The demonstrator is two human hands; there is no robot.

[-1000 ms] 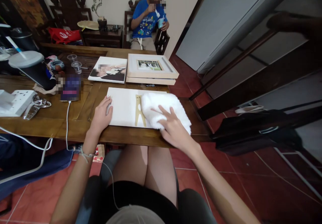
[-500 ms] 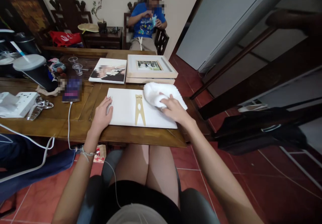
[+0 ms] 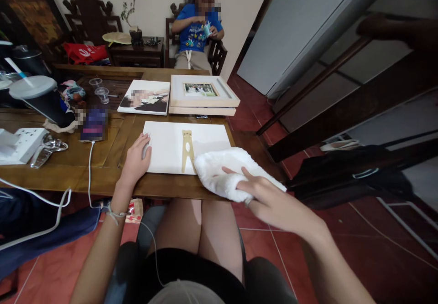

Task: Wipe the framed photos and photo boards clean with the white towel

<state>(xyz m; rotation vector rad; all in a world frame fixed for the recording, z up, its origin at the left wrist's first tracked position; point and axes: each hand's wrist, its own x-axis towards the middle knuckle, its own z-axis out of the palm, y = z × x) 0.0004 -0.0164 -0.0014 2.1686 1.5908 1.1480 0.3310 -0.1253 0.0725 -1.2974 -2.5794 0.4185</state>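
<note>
Your right hand (image 3: 265, 198) grips a white cloth (image 3: 219, 163) over the near right corner of the white board (image 3: 164, 146), your left hand (image 3: 137, 159) lies open at its left edge, probably steadying it, frames (image 3: 201, 90) stacked beyond, likely for clearance.

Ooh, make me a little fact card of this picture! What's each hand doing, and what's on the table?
Left hand: resting on the left end of the white board
Right hand: holding a fluffy white cloth over the board's near right corner
On the board: a gold shape
Behind the board: a photo and, to its right, a framed picture
Left on the table: a phone and a black cup with a straw
Across the table: a seated person
</note>
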